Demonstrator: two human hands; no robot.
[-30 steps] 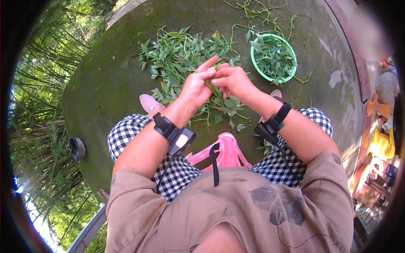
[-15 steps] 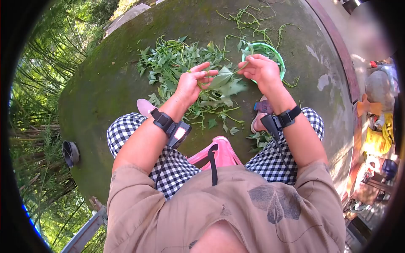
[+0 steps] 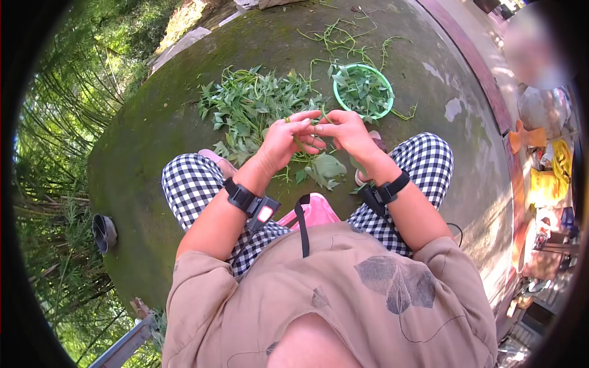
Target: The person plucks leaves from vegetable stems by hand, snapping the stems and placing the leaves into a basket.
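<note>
My left hand [image 3: 286, 141] holds a green leafy stem [image 3: 299, 145] between thumb and fingers, its other fingers loosely curled. My right hand [image 3: 351, 134] meets it fingertip to fingertip, pinching a curved piece of green stem [image 3: 324, 113]. Broad leaves [image 3: 326, 168] hang below the two hands; which stem they belong to is partly hidden. Ahead and to the left lies a heap of leafy green stems [image 3: 261, 95] on the ground. Just beyond my right hand stands a round basket with a light green rim [image 3: 391, 98], holding picked leaves [image 3: 362, 87].
Bare trailing vines [image 3: 346, 38] lie past the basket on the mossy concrete ground [image 3: 147, 135]. Between my knees is something pink [image 3: 319, 210] with a black strap. A dark pot [image 3: 104, 233] lies at left, near bamboo. A yellow bag [image 3: 550, 184] and clutter line the right.
My right hand has moved left and down from in front of the basket to meet my left hand. The leaves now hang lower, and the basket's contents show. The view has shifted slightly.
</note>
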